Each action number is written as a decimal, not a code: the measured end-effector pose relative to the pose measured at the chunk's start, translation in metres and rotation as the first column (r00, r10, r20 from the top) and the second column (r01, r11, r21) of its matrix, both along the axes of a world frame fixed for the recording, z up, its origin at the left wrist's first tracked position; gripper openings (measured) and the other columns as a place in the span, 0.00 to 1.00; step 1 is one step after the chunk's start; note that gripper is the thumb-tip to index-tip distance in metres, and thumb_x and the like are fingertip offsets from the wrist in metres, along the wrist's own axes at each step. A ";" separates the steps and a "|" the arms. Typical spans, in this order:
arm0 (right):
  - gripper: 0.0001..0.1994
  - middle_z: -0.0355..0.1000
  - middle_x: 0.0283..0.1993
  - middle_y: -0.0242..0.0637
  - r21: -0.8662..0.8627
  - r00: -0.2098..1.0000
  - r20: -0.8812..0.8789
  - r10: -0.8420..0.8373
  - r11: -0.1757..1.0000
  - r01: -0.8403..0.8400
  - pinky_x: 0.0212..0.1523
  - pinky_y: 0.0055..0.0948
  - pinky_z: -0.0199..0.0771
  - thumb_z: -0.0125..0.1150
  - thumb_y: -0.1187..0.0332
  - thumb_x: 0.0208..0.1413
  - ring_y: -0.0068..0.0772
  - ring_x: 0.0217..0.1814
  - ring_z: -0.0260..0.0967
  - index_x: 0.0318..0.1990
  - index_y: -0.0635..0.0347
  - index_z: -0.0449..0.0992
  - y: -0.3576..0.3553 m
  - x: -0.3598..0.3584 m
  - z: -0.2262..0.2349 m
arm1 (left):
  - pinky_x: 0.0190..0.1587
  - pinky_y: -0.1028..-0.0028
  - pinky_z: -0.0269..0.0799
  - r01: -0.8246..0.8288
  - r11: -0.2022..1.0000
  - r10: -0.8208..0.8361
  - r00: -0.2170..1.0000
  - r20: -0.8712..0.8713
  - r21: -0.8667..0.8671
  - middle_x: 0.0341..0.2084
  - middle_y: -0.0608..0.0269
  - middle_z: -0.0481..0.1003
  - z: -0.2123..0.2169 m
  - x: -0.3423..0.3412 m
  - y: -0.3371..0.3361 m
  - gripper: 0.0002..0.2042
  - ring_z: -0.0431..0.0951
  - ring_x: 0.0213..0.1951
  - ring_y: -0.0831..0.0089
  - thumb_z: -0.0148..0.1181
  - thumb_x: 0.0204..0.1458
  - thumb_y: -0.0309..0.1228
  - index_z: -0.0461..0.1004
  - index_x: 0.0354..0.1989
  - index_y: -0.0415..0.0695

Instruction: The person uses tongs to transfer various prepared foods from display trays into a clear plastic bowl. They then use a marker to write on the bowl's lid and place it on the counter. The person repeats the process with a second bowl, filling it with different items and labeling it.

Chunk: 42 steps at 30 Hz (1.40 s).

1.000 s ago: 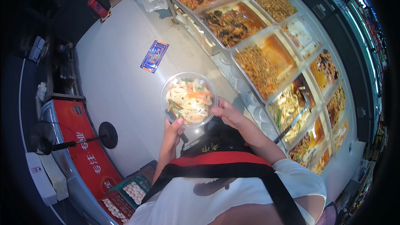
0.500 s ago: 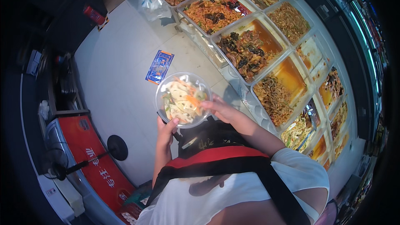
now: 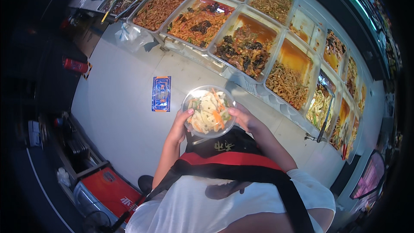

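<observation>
The round clear bowl (image 3: 188,99) is in front of your belly, over your black apron (image 3: 248,140). It has white slices and orange strips (image 3: 217,120) in it. Your left hand (image 3: 178,124) and right hand (image 3: 245,119) hug its two sides, thumbs up by the rim. I can't see all the fingers below. I can't tell if a lid is on. If one thumb slips, or you squeeze too hard, the bowl could tip and drop food on the floor (image 3: 116,108). The big food trays (image 3: 273,54) are ahead and to your right; bumping their edge could jolt it too.
</observation>
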State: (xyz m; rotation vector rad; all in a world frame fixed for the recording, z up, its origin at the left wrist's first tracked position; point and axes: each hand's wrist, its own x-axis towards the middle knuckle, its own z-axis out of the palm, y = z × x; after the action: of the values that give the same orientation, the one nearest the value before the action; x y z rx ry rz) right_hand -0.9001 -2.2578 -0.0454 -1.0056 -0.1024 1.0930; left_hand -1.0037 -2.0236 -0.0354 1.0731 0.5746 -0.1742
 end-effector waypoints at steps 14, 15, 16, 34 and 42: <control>0.50 0.61 0.67 0.42 0.037 0.929 0.193 -0.317 0.948 0.316 0.67 0.36 0.60 0.76 0.68 0.40 0.34 0.68 0.61 0.70 0.64 0.51 0.012 -0.032 0.024 | 0.60 0.61 0.69 0.046 0.948 -0.044 0.999 0.013 -0.314 0.59 0.49 0.70 0.027 0.035 -0.014 0.37 0.72 0.59 0.59 0.55 0.55 0.54 0.61 0.65 0.38; 0.49 0.62 0.66 0.42 0.047 0.923 0.183 -0.338 0.941 0.336 0.67 0.36 0.60 0.76 0.68 0.40 0.34 0.67 0.62 0.70 0.64 0.52 0.017 -0.034 0.017 | 0.60 0.60 0.69 0.036 0.957 -0.034 0.999 0.013 -0.288 0.59 0.49 0.70 0.028 0.032 -0.010 0.37 0.72 0.59 0.59 0.54 0.55 0.54 0.61 0.65 0.39; 0.47 0.63 0.66 0.41 0.064 0.916 0.171 -0.362 0.932 0.357 0.67 0.36 0.61 0.75 0.68 0.41 0.34 0.67 0.62 0.70 0.64 0.53 0.026 -0.032 0.014 | 0.60 0.60 0.68 0.028 0.967 -0.025 1.000 0.014 -0.254 0.59 0.49 0.70 0.027 0.028 -0.004 0.37 0.72 0.59 0.59 0.54 0.56 0.54 0.61 0.66 0.39; 0.14 0.74 0.41 0.35 -0.050 0.923 0.358 0.138 0.990 -0.129 0.46 0.29 0.74 0.54 0.62 0.67 0.26 0.41 0.73 0.51 0.64 0.73 0.131 -0.062 0.004 | 0.59 0.65 0.65 -0.319 0.909 0.386 0.887 0.254 -0.269 0.56 0.53 0.72 0.035 -0.006 0.026 0.35 0.72 0.56 0.62 0.51 0.52 0.52 0.65 0.62 0.36; 0.14 0.71 0.32 0.26 -0.287 0.884 0.393 0.254 0.947 -0.144 0.34 0.20 0.68 0.60 0.64 0.63 0.18 0.31 0.66 0.51 0.60 0.76 0.061 -0.048 0.029 | 0.64 0.63 0.62 -0.531 0.815 0.579 0.741 0.340 -0.232 0.59 0.55 0.70 0.022 -0.008 0.057 0.35 0.69 0.60 0.62 0.53 0.50 0.49 0.62 0.64 0.40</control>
State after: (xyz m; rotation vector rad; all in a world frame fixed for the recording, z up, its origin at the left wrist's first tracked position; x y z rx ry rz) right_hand -0.9483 -2.1965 -0.0162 -1.4825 -0.4419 1.0732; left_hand -1.0116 -1.9663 -0.0136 0.7439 0.4838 0.5285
